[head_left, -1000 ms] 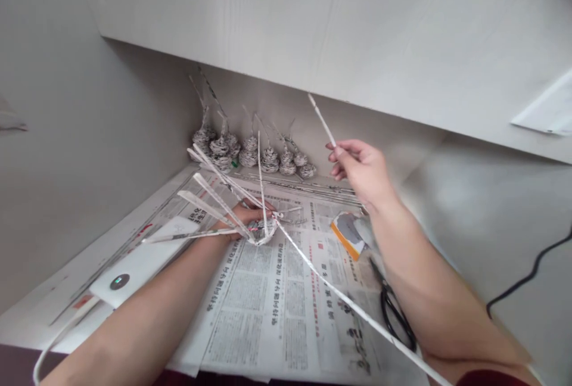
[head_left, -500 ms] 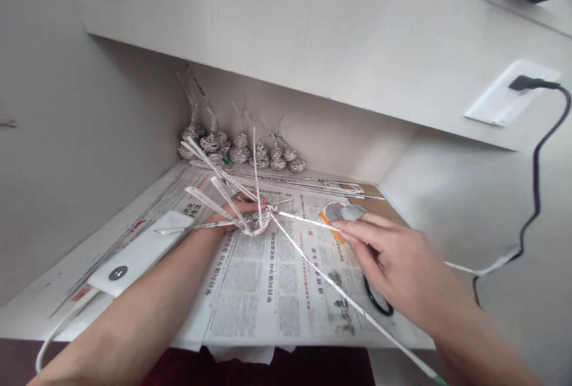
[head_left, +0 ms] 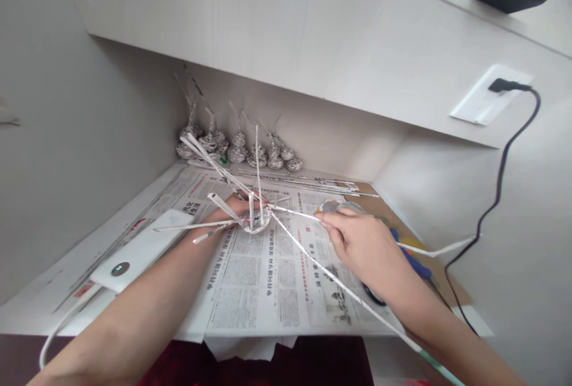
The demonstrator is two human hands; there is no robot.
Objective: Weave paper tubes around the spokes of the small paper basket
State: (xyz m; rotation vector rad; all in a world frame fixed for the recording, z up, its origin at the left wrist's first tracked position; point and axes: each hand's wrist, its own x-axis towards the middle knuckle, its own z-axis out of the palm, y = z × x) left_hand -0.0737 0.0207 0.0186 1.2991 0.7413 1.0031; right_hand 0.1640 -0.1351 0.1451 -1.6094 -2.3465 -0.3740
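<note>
Left hand (head_left: 236, 205) gripped the small woven paper piece (head_left: 255, 224) at its far side, fingers partly hidden behind the spokes. Piece sat just in front of that hand, spokes fanning up and out to the left. Right hand (head_left: 360, 242) pinched a thin paper strand (head_left: 295, 213) between thumb and fingers; strand ran fairly straight from the piece to the pinch. Second, longer strand (head_left: 328, 274) ran from the piece toward the wearer, passing on the near side of the right hand. Newspaper (head_left: 239, 305) lay under both hands. White device (head_left: 139, 252) was left of the left forearm. Black loop handle (head_left: 374, 296) showed partly, beside the right forearm. Blue item (head_left: 417, 265) lay right of the right wrist, mostly hidden. Beyond both hands: loose paper sticks (head_left: 308, 182), then woven gourd shapes (head_left: 257, 156) along the back wall.
</note>
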